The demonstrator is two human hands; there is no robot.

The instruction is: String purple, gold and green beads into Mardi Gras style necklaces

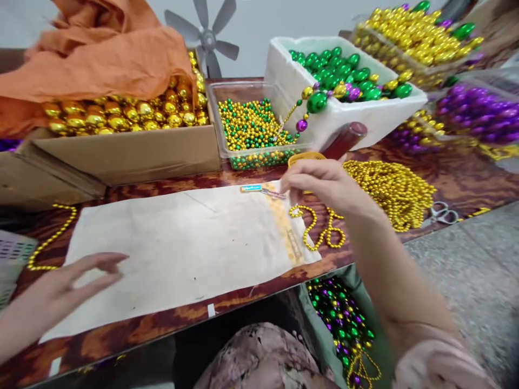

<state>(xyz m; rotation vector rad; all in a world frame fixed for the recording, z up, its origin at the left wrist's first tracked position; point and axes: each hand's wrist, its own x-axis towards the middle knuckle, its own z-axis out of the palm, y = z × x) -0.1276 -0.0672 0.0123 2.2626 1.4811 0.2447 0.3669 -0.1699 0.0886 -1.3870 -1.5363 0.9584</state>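
Note:
My left hand is over the left part of a white cloth, thumb and fingers curved with a gap between them and nothing held. At the cloth's right end is my right hand, its fingers bent together and pointing down; what they hold, if anything, is too small to tell. Just left of those fingertips lies a small tool with a blue label and metal tips. A string of gold beads curls beneath my right wrist, partly on the cloth. Another gold strand rests at the far left.
Behind the cloth stand a cardboard box of gold balls, a clear bin of small beads and a white foam box of green beads. A gold bead pile and scissors lie right. A bag of beads hangs below.

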